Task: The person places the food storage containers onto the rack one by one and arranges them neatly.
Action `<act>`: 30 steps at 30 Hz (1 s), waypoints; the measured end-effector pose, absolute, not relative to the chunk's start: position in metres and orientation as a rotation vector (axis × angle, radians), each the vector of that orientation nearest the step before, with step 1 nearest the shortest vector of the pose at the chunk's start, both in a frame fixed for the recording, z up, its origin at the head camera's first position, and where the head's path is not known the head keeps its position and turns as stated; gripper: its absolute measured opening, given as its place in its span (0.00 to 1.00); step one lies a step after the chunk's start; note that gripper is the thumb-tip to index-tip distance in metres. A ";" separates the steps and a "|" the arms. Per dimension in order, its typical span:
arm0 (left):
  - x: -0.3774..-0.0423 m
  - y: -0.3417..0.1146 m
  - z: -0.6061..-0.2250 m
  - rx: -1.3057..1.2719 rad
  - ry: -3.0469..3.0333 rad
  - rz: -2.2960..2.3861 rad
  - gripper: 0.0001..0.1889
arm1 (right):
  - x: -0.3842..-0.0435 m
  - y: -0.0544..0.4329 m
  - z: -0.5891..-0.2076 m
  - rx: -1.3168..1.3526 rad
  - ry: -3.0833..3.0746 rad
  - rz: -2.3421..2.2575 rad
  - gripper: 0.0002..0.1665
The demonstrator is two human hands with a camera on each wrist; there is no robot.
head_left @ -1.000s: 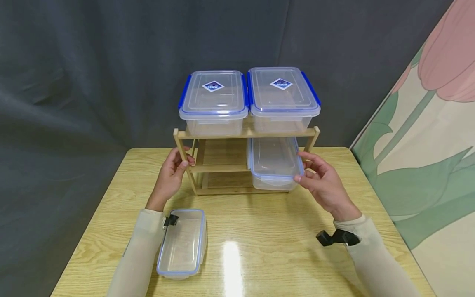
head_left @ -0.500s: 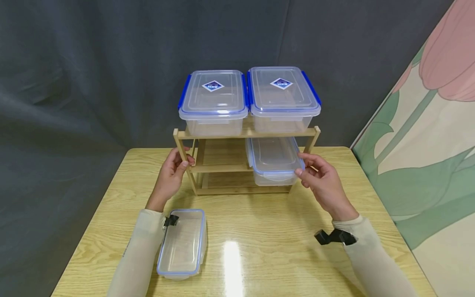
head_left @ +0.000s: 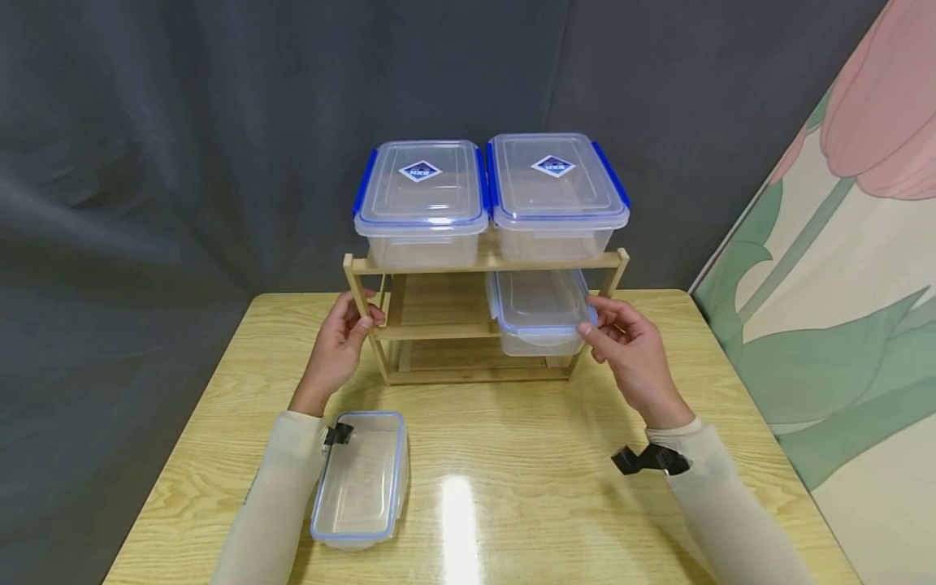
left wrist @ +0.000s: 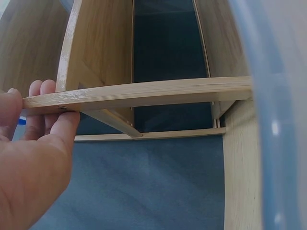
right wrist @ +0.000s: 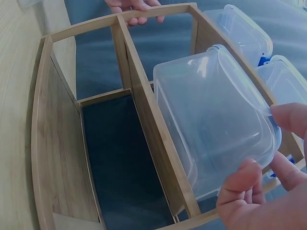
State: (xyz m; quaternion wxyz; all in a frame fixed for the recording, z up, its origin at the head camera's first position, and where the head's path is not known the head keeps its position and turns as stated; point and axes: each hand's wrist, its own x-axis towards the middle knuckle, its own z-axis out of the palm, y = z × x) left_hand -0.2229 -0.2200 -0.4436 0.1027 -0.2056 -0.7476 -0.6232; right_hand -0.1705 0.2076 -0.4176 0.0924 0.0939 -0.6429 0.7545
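A three-tier wooden rack (head_left: 439,331) stands at the back of the table. My left hand (head_left: 332,353) grips its left front upright, thumb in front and fingers behind; the left wrist view shows that hand (left wrist: 38,163) around the wooden bar (left wrist: 153,93). On the right, my right hand (head_left: 636,357) pinches the right front corner of a clear lidded food container (head_left: 541,301). This container sits in the middle tier with its front end jutting past the shelf edge. In the right wrist view, thumb and fingers of the hand (right wrist: 268,201) hold the container's (right wrist: 206,115) rim.
Two larger clear containers with blue clips, the left one (head_left: 420,195) and the right one (head_left: 559,183), stand side by side on the top tier. Another clear container (head_left: 358,479) with a blue-edged rim lies on the table (head_left: 541,487) by my left forearm. A dark curtain (head_left: 183,162) hangs behind.
The container in my right hand has slid back deeper into the middle tier, the hand moving with it. My left hand stays on the rack's upright.
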 end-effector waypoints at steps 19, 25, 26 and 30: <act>-0.223 -0.220 -0.445 -0.596 -2.223 -1.822 0.18 | -0.171 0.206 -0.419 0.246 -1.868 2.238 0.24; -0.222 -0.219 -0.444 -0.595 -2.221 -1.819 0.18 | -0.166 0.205 -0.415 0.256 -1.855 2.248 0.24; -0.222 -0.219 -0.444 -0.594 -2.221 -1.819 0.18 | -0.165 0.205 -0.414 0.261 -1.854 2.250 0.23; -0.224 -0.219 -0.445 -0.594 -2.213 -1.832 0.18 | -0.161 0.206 -0.413 0.285 -1.851 2.261 0.20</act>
